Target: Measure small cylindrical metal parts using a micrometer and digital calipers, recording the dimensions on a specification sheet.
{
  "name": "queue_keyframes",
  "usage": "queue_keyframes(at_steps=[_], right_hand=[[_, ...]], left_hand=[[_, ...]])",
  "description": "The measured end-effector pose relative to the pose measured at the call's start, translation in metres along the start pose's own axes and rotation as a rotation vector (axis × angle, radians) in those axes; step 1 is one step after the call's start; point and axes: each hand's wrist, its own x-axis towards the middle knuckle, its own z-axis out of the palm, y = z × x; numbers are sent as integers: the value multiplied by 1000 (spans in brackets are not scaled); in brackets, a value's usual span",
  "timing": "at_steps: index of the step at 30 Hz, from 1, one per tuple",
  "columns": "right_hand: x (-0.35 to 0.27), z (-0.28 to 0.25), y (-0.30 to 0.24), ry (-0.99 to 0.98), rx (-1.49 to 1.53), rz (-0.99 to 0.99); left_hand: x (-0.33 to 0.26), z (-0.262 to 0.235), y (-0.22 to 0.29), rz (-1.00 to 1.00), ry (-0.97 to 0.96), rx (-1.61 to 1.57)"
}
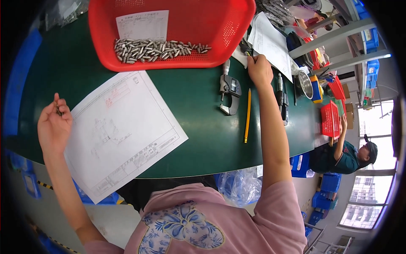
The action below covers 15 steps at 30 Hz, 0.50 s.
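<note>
Palm up beside the left edge of the drawing sheet point(122, 127), my left hand point(54, 125) has its fingers curled around a small metal part point(58, 111). My right hand point(259, 71) is stretched out to the far right, past the basket's corner. Its fingers are closed at a dark tool point(246, 48), mostly hidden, whose kind I cannot make out. A digital micrometer point(230, 89) lies left of my right forearm, and a yellow pencil point(248, 114) lies between them. Ahead, a red plastic basket point(177, 63) holds many small silver metal pins point(146, 50) and a paper slip point(144, 25).
Right of my forearm are another micrometer point(282, 99), a steel bowl point(304, 84) and paper sheets point(270, 44). A co-worker point(347, 156) stands farther right, at a small red basket point(330, 120). A clear bag of metal parts point(65, 10) lies at the far left.
</note>
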Motion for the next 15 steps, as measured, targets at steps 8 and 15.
queue_keyframes(at_steps=[8,15], right_hand=[[4,-7,13,68,-211,-159],[-36,-54,32,25,-149,-764]], left_hand=[[42,28,-15,75,-90,74],[56,63,-14,226,304,-20]])
